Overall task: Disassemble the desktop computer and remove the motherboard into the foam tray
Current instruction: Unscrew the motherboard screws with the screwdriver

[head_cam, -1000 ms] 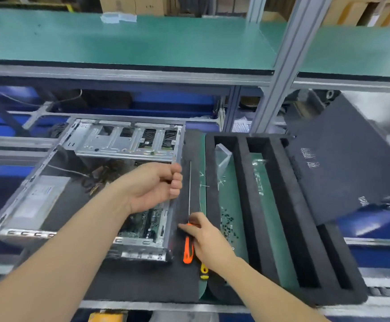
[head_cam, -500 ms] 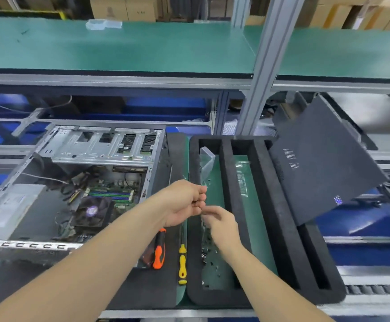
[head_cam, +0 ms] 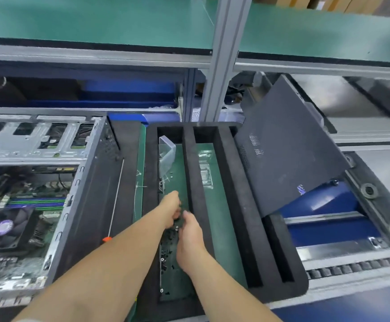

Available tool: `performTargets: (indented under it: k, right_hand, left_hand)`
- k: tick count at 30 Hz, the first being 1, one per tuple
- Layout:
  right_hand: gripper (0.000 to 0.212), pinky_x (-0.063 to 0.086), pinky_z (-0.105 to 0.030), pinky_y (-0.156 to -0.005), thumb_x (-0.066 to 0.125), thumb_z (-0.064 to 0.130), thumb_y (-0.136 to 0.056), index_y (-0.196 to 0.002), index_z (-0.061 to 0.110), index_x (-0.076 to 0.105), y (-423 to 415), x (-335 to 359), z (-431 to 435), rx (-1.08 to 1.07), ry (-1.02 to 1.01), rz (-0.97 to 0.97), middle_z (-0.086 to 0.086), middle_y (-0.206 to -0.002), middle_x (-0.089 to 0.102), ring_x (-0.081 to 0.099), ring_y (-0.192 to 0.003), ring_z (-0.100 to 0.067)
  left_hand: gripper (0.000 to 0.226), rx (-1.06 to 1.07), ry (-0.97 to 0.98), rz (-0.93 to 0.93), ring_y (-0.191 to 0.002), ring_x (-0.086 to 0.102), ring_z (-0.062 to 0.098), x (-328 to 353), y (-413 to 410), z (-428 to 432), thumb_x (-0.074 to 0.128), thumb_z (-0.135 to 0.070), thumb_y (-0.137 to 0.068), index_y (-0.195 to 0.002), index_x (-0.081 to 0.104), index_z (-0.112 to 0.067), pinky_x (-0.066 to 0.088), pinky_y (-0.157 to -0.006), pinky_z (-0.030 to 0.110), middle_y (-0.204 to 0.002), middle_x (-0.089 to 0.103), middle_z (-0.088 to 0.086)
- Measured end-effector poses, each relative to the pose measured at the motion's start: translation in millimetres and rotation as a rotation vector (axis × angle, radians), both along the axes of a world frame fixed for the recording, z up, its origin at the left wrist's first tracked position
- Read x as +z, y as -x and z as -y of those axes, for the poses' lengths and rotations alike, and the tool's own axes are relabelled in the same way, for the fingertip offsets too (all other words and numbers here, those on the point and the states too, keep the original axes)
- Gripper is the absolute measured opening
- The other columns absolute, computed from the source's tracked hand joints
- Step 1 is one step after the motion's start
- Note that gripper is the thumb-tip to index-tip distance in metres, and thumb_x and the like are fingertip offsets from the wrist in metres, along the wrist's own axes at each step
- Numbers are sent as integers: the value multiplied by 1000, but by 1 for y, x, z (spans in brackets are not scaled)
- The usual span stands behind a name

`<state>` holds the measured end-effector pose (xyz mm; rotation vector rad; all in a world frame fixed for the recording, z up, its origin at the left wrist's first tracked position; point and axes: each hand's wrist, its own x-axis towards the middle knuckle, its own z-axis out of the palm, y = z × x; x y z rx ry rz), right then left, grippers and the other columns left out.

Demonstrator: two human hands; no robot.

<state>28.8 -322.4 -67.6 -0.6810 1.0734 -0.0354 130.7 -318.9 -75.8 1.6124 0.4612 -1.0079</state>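
In the head view, the risk I see is at the loose screws [head_cam: 168, 252] heaped on the green floor of the foam tray's [head_cam: 238, 205] left compartment. My hands meet right above them, and a careless flick could send the screws over the foam wall or down onto the bench, where they would be hard to find. The leaning side panel [head_cam: 282, 159] rests on the tray's right edge and might slide if I jolt the tray.

My left hand [head_cam: 172, 206] reaches in from the left, fingers bunched and pointing down. My right hand [head_cam: 189, 235] sits just beside it, its back toward me and its fingers tucked under. Something dark shows between them, but I cannot tell which hand grips it, if either does.

The motherboard [head_cam: 33, 201] lies inside the open computer case [head_cam: 84, 205] at my left, not yet lifted out. A screwdriver [head_cam: 117, 194] lies between the case and the tray.
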Motion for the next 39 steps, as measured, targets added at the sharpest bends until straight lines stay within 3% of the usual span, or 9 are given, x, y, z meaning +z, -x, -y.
performTargets:
  k: [5,10,12,15,18,21,26,30,39]
  right_hand:
    - [45,40,-39,-110,52,34,-100,-145,29,54,2,-13,-8,-40,-21,-30,-4,-151,53,55,-127,-19]
    - [55,42,-40,-110,51,26,-100,-155,25,45,4,-15,-13,-96,-33,8,-5,-146,58,54,-131,-20]
    - [51,42,-38,-109,52,26,-101,-152,21,49,5,-11,-14,-116,-46,15,-4,-139,62,57,-128,-20]
    - [52,33,-37,-115,52,30,-104,-154,19,45,5,-2,-14,-140,-51,18,-1,-150,53,49,-138,-19]
    - [58,23,-40,-123,50,35,-106,-160,21,34,0,11,-11,-130,-20,40,-3,-165,34,33,-152,-19]
    - [53,29,-37,-117,48,35,-107,-157,20,41,-10,34,-10,-102,52,91,-2,-160,43,40,-147,-18]
    - [23,45,-30,-82,52,30,-102,-103,26,75,-39,97,-20,41,262,225,5,-105,77,68,-106,-14]
    - [26,55,-38,-91,56,17,-98,-120,18,70,-72,150,-48,105,439,406,-11,-115,75,70,-108,-25]
    - [20,56,-52,-96,57,13,-98,-99,23,75,-122,206,-151,582,984,497,0,-100,77,75,-94,-22]
  left_hand:
    - [43,-55,-7,-66,-59,35,18,-3,2,-4,40,-48,-103,-75,48,-16,32,-57,31,-68,41,1]
    - [47,-109,49,-125,-104,57,24,1,0,-11,39,-50,-105,-117,60,-10,41,-94,40,-116,59,12]
    - [57,-135,50,-137,-141,44,31,7,1,-17,39,-50,-106,-144,51,-9,32,-115,47,-151,48,11]
    - [59,-205,32,-113,-152,30,32,20,6,-23,40,-50,-105,-152,45,-16,23,-121,51,-166,31,6]
    - [52,-246,31,-64,-145,38,33,42,14,-29,40,-49,-106,-148,50,-19,29,-116,46,-161,38,8]
    - [36,-236,40,61,-109,55,26,73,17,-36,45,-39,-105,-129,61,-18,41,-91,36,-129,56,8]
    - [21,-205,106,354,-88,58,20,142,3,-67,54,-21,-97,-108,67,-9,43,-79,34,-98,64,7]
    - [23,-235,195,630,-83,74,16,206,-14,-130,55,-12,-96,-100,74,-24,55,-65,22,-96,78,1]
    - [27,-327,-114,905,-85,76,24,231,-89,-324,49,-10,-101,-101,72,-22,56,-77,31,-92,79,1]
